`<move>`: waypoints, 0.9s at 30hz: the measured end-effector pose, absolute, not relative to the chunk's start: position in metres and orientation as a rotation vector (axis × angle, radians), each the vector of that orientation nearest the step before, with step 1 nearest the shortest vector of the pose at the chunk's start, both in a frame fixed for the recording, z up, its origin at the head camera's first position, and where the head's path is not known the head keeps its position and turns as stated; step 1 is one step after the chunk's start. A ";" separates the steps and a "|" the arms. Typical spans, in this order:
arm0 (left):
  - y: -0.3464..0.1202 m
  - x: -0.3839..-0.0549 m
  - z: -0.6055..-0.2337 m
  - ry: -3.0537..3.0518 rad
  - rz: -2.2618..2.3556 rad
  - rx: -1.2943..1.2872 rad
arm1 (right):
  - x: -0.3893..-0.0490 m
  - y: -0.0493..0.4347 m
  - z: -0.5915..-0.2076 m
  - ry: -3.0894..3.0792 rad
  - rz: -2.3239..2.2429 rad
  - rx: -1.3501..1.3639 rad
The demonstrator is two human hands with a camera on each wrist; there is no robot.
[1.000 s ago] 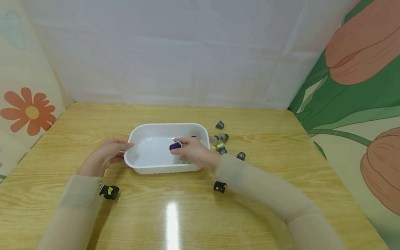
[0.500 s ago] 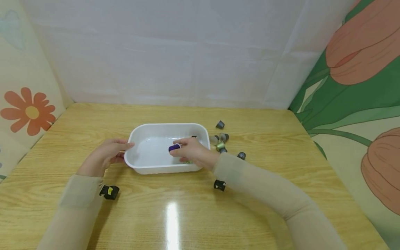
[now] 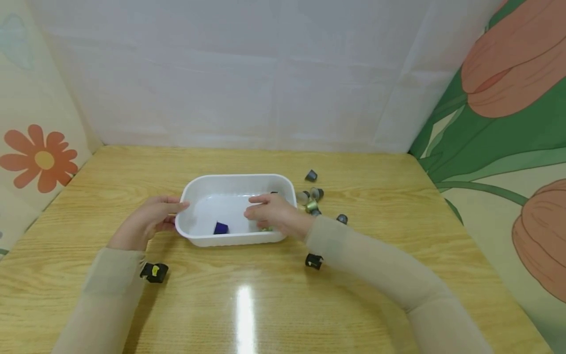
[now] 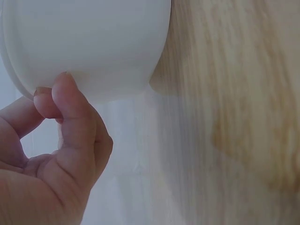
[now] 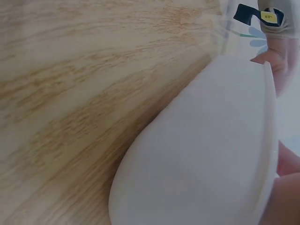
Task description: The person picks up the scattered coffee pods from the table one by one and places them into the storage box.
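Observation:
My left hand (image 3: 150, 219) pinches the left end of a white plastic tub (image 3: 239, 241), thumb over the rim and fingertips against the outer wall, as the left wrist view also shows. On the tub's floor, toward the near wall, a purple coffee capsule (image 3: 220, 228) lies on its side. Above the tub's right half is my right hand (image 3: 278, 215), fingers loosely extended with nothing between them. Under that hand, part of a green capsule (image 3: 266, 229) shows, and a dark piece (image 3: 274, 192) peeks out behind it; the rest there is hidden.
Right of the tub, several capsules lie on the wooden table (image 3: 199, 314), among them a green one (image 3: 311, 205) and dark ones. One dark capsule (image 3: 311, 175) sits farther back, another (image 3: 342, 219) beside the right sleeve. A white cloth (image 3: 256, 88) hangs behind the table.
The right hand has let go of the purple capsule, which now lies lower and farther left in the tub. The left hand has stayed at the rim.

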State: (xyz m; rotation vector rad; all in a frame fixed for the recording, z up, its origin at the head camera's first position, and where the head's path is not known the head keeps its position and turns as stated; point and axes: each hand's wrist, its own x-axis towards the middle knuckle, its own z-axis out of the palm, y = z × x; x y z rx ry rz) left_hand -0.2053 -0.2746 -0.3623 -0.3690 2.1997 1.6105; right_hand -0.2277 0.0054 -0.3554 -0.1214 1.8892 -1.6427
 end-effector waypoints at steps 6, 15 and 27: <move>-0.275 -0.205 -0.362 2.204 1.603 -0.373 | -0.231 0.021 -0.351 1.854 -1.719 -0.118; -0.276 -0.207 -0.363 2.199 1.597 -0.368 | -0.235 0.052 -0.343 1.846 -1.787 -0.126; -0.276 -0.206 -0.363 2.163 1.671 -0.353 | -0.233 0.089 -0.338 1.919 -1.760 -0.114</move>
